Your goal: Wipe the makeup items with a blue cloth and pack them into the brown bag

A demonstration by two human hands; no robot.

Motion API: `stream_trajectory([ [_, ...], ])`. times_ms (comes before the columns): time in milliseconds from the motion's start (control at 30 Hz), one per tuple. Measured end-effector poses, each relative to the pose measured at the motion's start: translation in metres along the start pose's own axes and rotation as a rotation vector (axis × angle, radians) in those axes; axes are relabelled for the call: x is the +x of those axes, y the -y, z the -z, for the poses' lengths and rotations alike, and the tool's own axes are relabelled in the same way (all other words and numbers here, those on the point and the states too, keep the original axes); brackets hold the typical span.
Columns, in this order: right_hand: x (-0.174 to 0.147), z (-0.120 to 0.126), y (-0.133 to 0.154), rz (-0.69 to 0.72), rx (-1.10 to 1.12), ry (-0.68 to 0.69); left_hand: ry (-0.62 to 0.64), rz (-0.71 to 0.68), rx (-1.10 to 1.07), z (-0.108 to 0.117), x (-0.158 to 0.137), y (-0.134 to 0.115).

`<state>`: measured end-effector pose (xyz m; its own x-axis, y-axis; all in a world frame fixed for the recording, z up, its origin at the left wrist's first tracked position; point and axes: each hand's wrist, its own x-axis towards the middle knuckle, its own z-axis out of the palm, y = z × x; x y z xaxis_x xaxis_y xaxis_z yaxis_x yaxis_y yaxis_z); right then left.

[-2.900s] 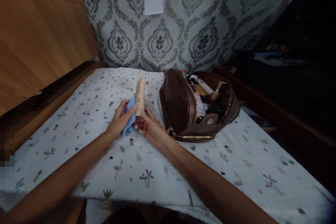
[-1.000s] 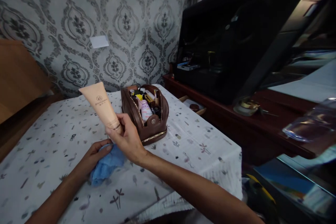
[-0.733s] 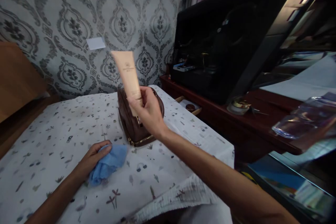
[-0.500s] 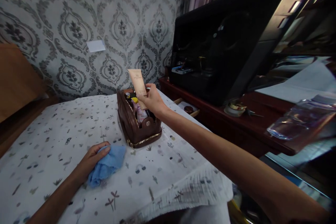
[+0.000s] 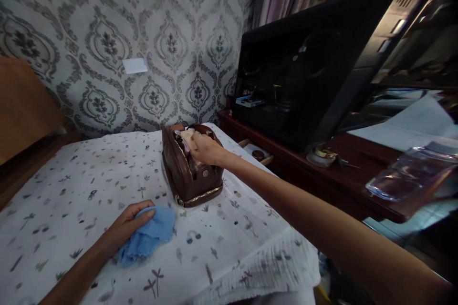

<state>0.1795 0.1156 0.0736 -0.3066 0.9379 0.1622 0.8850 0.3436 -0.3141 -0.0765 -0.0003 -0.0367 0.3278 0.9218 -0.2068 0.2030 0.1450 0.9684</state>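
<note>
A brown toiletry bag (image 5: 181,171) with gold zips stands unzipped on the white patterned cloth (image 5: 118,167). My right hand (image 5: 206,148) reaches into its opening with the fingers closed around a beige squeeze tube (image 5: 186,139), which lies low among the bag's contents. Part of the tube is hidden by the fingers and the bag's side. Nearer to me, on the left, my left hand (image 5: 138,217) grips a crumpled blue cloth (image 5: 152,233) resting on the covered surface.
On the right, a dark red desk (image 5: 372,171) bears a large black screen (image 5: 293,71), a clear plastic bottle (image 5: 411,171), a roll of tape (image 5: 322,156) and white paper (image 5: 404,121). Below it a small drawer (image 5: 266,158) is pulled out. A brown box (image 5: 28,105) stands at the left.
My right hand has lowered the beige tube from above the bag down into its opening. The left hand still holds the blue cloth. The view has shifted slightly.
</note>
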Motion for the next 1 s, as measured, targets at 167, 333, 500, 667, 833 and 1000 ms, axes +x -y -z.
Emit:
stream_trajectory([
  [167, -0.0012, 0.0019, -0.0038, 0.04, -0.051, 0.066, 0.001, 0.001, -0.003, -0.0016, -0.0005, -0.0011],
  [333, -0.0008, 0.0002, -0.0016, 0.027, -0.055, 0.093, 0.008, 0.017, -0.017, -0.0028, -0.0015, -0.0015],
  [500, -0.0006, -0.0005, 0.0017, 0.066, -0.048, 0.112, 0.035, 0.023, -0.011, -0.0002, 0.0002, 0.002],
  [667, 0.0012, 0.0026, -0.0019, 0.131, -0.053, 0.141, 0.048, 0.031, -0.016, 0.0024, 0.0016, 0.0053],
  [833, 0.0027, 0.0035, -0.0053, 0.159, -0.056, 0.149, 0.041, 0.037, -0.007, 0.0017, 0.0004, 0.002],
  [1000, 0.0042, 0.0017, -0.0081, 0.172, -0.051, 0.141, 0.031, 0.04, -0.009, 0.0005, 0.0, 0.0013],
])
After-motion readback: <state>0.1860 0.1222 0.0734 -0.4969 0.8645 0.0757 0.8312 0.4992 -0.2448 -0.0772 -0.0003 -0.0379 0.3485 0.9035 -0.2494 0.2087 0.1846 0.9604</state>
